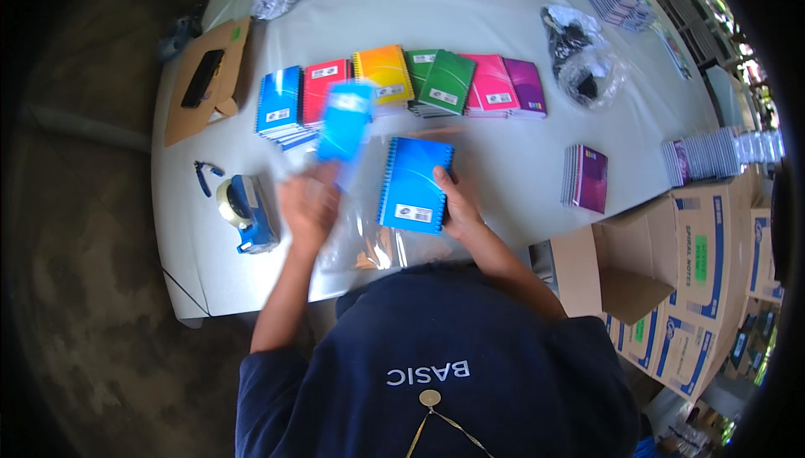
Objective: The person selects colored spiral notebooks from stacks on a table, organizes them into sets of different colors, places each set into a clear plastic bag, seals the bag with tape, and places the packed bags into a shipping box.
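My right hand point(459, 203) grips a blue spiral notebook point(414, 180) by its right side, thumb on the cover. My left hand point(310, 205), smeared by motion, holds a second blue notebook point(345, 119) that is blurred and tilted. Under both hands lies a clear plastic sheet or bag point(362, 244); I cannot tell which. Beyond them runs a row of notebook stacks: blue point(279, 99), red point(325, 81), yellow point(382, 72), green point(449, 81), pink point(493, 83) and purple point(526, 87).
A tape dispenser point(254, 215) and a dark blue tool point(207, 177) sit at left, below cardboard point(180, 119) bearing a phone point(202, 79). At right are a purple notebook stack point(586, 178), crumpled plastic point(591, 81) and an open carton point(579, 269) beside the white table point(503, 5).
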The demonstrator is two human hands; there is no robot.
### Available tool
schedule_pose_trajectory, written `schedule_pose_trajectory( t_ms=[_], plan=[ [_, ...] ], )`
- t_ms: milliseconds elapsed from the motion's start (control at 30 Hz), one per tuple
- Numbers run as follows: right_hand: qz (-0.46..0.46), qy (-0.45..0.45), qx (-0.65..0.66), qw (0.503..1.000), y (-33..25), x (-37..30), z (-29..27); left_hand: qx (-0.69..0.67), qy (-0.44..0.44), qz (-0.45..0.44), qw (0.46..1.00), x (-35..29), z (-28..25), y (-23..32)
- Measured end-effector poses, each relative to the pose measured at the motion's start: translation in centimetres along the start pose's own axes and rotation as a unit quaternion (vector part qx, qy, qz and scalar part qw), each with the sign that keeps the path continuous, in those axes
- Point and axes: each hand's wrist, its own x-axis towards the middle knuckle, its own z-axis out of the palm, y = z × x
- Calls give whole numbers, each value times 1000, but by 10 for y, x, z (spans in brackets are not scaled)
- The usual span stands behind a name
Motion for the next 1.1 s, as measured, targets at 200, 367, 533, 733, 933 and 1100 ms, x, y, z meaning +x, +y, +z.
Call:
schedule_pose_trajectory(
  t_ms=[200, 367, 533, 733, 933, 1100],
  plan=[
    [-21, -96, -176, 979, 2, -11, 8, -162, -183, -71, 967, -16, -25, 86],
    [-214, -209, -314, 901, 3, -26, 23, -555, -139, -384, 725, -14, -18, 57],
    [-250, -171, -337, 892, 23, -22, 7, -630, -175, -396, 645, -50, 17, 59],
    [-331, -122, -324, 878, 63, -4, -16, -601, -157, -356, 698, -78, 58, 67],
    [-302, -56, -747, 590, 51, 7, -42, -206, -299, -48, 931, -90, 66, 30],
    [-243, -31, -655, 714, 21, -1, -20, -524, -308, -313, 730, -42, 31, 38]
  ],
)
